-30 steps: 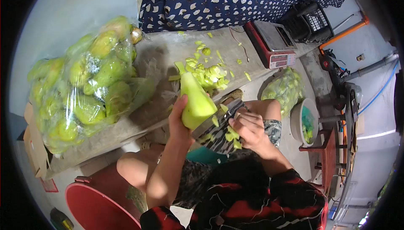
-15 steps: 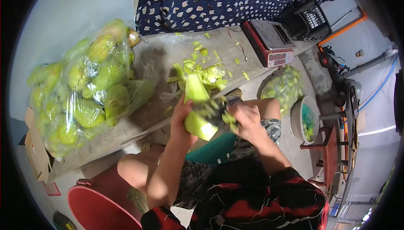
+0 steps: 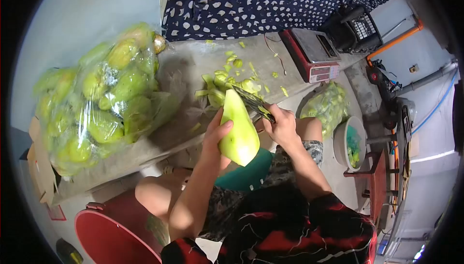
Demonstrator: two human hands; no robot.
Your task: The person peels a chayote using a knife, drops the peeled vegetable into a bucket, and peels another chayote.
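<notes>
While the left hand [image 3: 213, 138] wraps the side of a peeled green mango [image 3: 240, 136], narrow end pointing far, the right hand [image 3: 282, 124] grips a knife [image 3: 252, 101] whose blade lies along the fruit's far right side; whether the edge touches is unclear. The mango is held above a green tub [image 3: 258, 163] between the knees. Good slicing here probably calls for shallow, even strokes, the left thumb well clear of the edge, and a firm grip, since bare flesh may be slippery.

The concrete table [image 3: 181, 63] carries pale green pieces [image 3: 220, 79] just beyond the mango, a clear bag of green mangoes [image 3: 113, 90] at left, and a red digital scale [image 3: 314, 51] at far right. A dark patterned cloth [image 3: 270, 5] hangs behind. On the floor, a red tub [image 3: 113, 237] stands near left and a white bucket [image 3: 341, 145] at right.
</notes>
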